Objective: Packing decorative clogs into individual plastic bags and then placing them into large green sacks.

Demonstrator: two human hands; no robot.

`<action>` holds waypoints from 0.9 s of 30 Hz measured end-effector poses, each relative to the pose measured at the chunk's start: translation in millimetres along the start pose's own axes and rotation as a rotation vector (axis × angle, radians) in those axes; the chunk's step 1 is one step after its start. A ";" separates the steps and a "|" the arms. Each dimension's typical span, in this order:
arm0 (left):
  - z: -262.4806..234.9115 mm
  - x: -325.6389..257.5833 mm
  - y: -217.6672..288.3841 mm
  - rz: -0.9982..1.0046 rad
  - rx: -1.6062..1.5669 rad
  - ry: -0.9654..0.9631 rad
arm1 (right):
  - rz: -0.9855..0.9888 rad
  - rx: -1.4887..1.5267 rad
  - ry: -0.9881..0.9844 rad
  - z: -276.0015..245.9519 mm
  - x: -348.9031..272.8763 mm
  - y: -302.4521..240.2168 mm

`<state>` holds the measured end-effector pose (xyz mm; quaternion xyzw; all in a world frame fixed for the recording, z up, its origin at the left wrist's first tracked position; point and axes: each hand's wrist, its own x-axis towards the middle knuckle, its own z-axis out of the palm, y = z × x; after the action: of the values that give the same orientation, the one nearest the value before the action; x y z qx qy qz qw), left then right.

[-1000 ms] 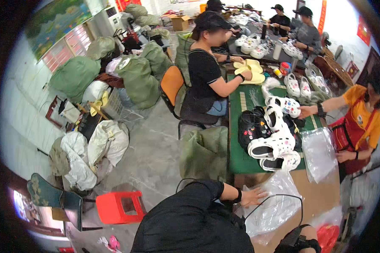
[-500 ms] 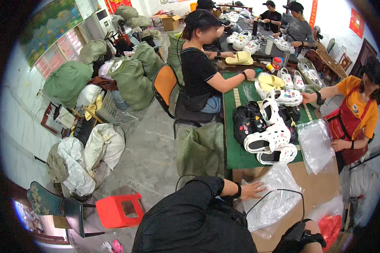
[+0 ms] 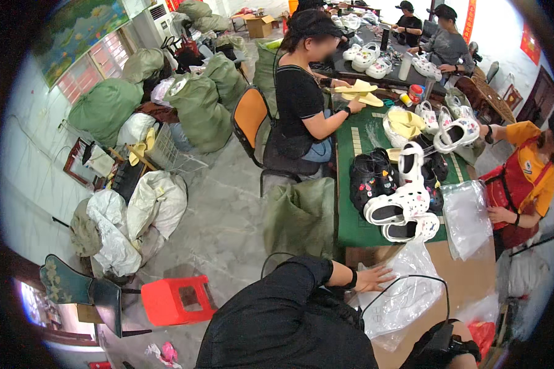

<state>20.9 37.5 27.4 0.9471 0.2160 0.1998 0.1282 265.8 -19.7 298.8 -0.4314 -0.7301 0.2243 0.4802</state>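
My left hand (image 3: 375, 278) lies with its fingers stretched out on a clear plastic bag (image 3: 415, 289), which is spread over the brown board at the near end of the table. Of my right arm only the sleeve and a wrist with a black band show at the lower edge; the hand itself is out of the picture. Just beyond the bag, white clogs (image 3: 406, 206) with colourful charms are heaped on the green mat (image 3: 357, 234). Black clogs (image 3: 372, 178) with charms stand among them. A stack of clear bags (image 3: 465, 215) hangs over the table's right side.
At the left, a co-worker holds yellow slippers (image 3: 358, 92). A co-worker in orange at the right holds white clogs (image 3: 457, 133). Beside the table stand a green sack (image 3: 298, 215) and an orange-backed chair (image 3: 249, 120). A red stool (image 3: 177, 300) and several full sacks (image 3: 197, 114) occupy the left floor.
The right co-worker has lifted white clogs off the heap, away from me. The left co-worker now has both hands at the yellow slippers. My left hand stays on the bag; the view has shifted slightly.
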 end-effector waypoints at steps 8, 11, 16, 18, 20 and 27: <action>52.3 1.2 3.2 -0.510 -0.323 0.032 | -0.079 0.119 -0.266 40.3 79.1 -31.6; 50.8 -5.7 15.3 -0.662 -0.207 -0.013 | -0.118 0.200 -0.416 79.3 111.8 -44.7; 0.0 1.0 24.3 -0.438 -0.120 -0.154 | 0.337 -0.092 -0.569 202.5 115.1 19.8; 8.5 -10.6 21.6 -0.487 -0.075 -0.030 | 0.219 -0.210 -0.695 233.0 82.8 135.3; 30.1 -28.5 6.3 -0.520 -0.037 0.038 | 0.536 -0.209 -0.744 260.5 78.6 129.9; -0.1 -30.1 -18.8 -0.215 0.110 -0.306 | 0.455 -0.385 -0.410 287.6 70.1 196.5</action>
<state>-10.7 40.0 11.6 0.9435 0.3046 0.0266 0.1280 78.3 168.1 62.6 -0.6114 -0.7254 0.2658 0.1714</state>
